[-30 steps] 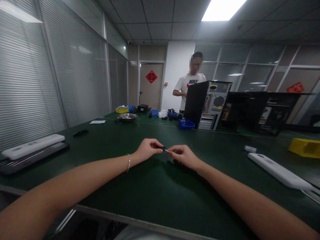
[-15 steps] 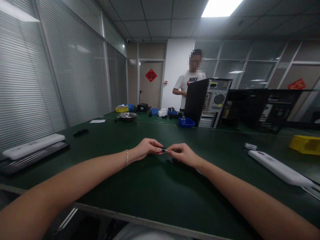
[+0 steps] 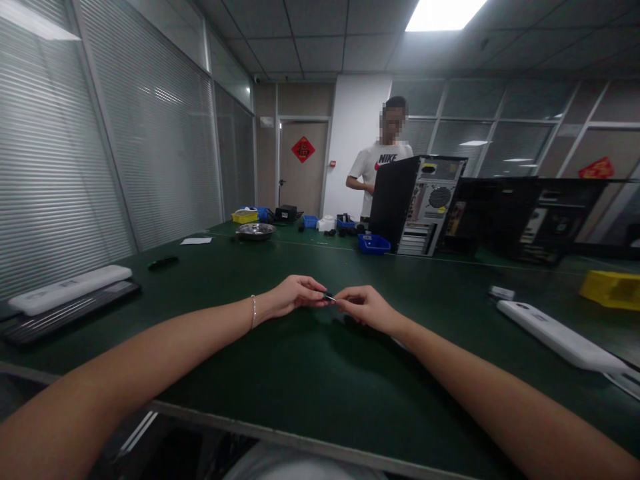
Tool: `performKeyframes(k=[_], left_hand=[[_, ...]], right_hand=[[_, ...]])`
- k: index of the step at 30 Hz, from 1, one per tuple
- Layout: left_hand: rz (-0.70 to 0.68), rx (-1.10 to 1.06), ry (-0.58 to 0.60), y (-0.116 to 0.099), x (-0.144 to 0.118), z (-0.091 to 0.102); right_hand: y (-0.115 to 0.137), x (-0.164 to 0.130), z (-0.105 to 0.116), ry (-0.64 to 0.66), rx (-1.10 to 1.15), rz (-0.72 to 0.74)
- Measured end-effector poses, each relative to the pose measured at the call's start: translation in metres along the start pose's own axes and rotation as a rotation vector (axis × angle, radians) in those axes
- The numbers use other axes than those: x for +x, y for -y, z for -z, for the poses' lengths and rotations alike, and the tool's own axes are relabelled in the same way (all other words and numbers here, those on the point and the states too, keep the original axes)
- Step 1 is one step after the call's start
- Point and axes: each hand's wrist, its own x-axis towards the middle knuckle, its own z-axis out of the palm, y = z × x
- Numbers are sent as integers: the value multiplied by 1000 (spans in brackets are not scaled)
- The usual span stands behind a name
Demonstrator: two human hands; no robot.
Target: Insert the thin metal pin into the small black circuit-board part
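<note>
- Holds in the left grip a small dark piece, pinched between the thumb and the fingers, therefore closed on it.
- Holds in the right grip a thin light piece, closed on it at the fingertips, and points it to the left, toward the small dark piece.
- Has both pieces between the two hands, over the middle part of the green surface.
- Cannot tell the exact kind of either piece, because of the small size; also cannot tell a touch from a very little gap between them.
- Wears on the left wrist a light bracelet.
- Has at the left side a long white device, just beside a dark flat thing; farther away, a slim dark object and a white paper.
- Has at the right side a second white device and a yellow box.
- Has at the far side a round metal bowl, and more to the right a blue tray, just beside an upright computer case.
- Has behind this case a standing co-worker, in a white T-shirt.
</note>
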Motion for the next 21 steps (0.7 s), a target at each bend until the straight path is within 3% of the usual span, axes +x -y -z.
performKeyframes(k=[5,14,21], left_hand=[[-25,30,-51,0,0,-3],[3,5,104,0,0,5],[-40,-96,117,1,-1,0]], right_hand=[[1,-1,0,-21,-53,78],[-2,2,-2,12,18,35],[0,-3,-2,-114,140,42]])
